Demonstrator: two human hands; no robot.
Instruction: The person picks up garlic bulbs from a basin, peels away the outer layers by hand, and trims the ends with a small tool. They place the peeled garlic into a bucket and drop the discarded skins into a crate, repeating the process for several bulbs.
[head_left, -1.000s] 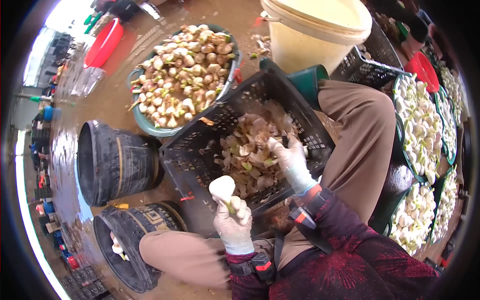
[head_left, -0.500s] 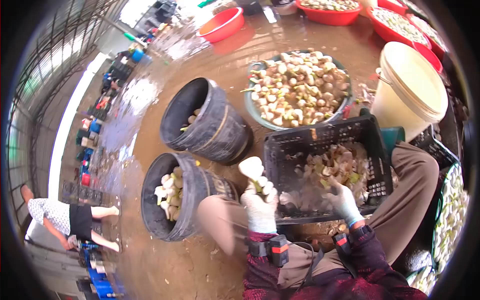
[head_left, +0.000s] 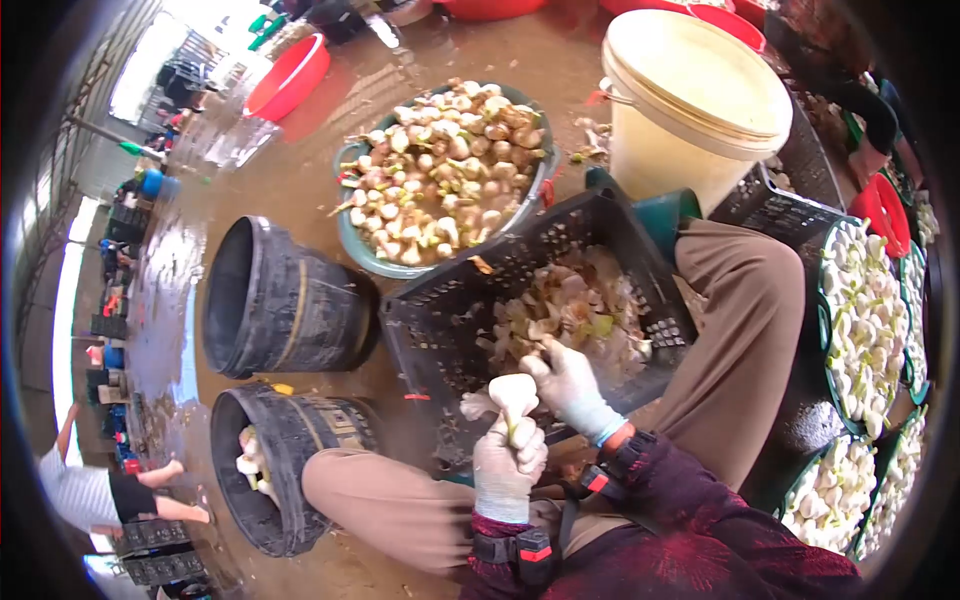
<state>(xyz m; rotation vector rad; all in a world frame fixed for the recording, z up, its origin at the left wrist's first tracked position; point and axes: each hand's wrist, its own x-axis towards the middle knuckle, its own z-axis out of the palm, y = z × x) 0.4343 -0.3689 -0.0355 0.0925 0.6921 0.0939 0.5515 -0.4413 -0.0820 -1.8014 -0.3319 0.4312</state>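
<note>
My left hand point(head_left: 507, 460), in a pale glove, is closed round the stem of a peeled white bulb point(head_left: 513, 393), which points up above the fingers. Close by on the right, my gloved right hand point(head_left: 572, 388) has its fingers drawn together over the near side of a black crate point(head_left: 420, 345); whether they hold anything is too small to tell. Papery peelings point(head_left: 585, 305) lie heaped in that crate. Beyond it stands a green basin point(head_left: 352, 235) full of unpeeled bulbs point(head_left: 450, 165).
Two dark buckets point(head_left: 325, 310) point(head_left: 320, 425) stand at the left, the nearer with white bulbs inside. A lidded cream bucket point(head_left: 660, 150) is behind the crate. Baskets of white bulbs point(head_left: 865, 320) line the right. Another person point(head_left: 85, 490) is at the far left.
The view has swung to the right, so buckets, basin and crate appear further left. My right hand has come closer to my left hand, which still grips a white bulb.
</note>
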